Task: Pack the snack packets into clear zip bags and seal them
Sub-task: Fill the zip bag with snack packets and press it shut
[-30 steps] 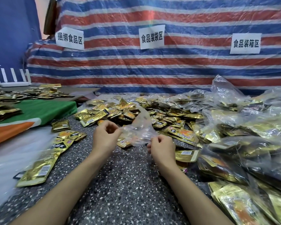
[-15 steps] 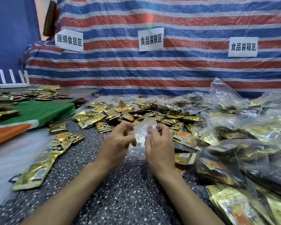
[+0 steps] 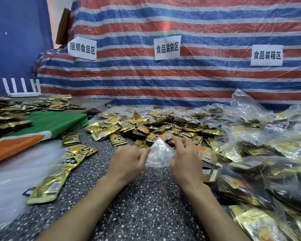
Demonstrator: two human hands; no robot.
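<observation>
At the bench's [image 3: 146, 214] left edge lie stray packets [image 3: 47, 188], with a green cloth [image 3: 59, 122] behind them toward the far left corner. Just left of the middle, my view shows the left hand [image 3: 127, 162] pinching the left edge of an empty zip bag [image 3: 159, 155], thumb against fingers. The bag hangs crumpled between both hands over the bench's middle, just in front of the pile [image 3: 146, 127] of loose packets (I see no packet inside it). The right hand [image 3: 186, 160] is at the bag's right edge. Its thumb lies against the plastic and its fingers are spread and raised toward the pile, so I cannot tell whether it truly grips the bag. Along the right edge, filled bags [image 3: 268, 153] are heaped.

I judge the step in hand to be opening the bag's mouth before filling. Next, the zip strips need parting and the left hand must hold the mouth wide, so the right can reach the pile just beyond for packets.
</observation>
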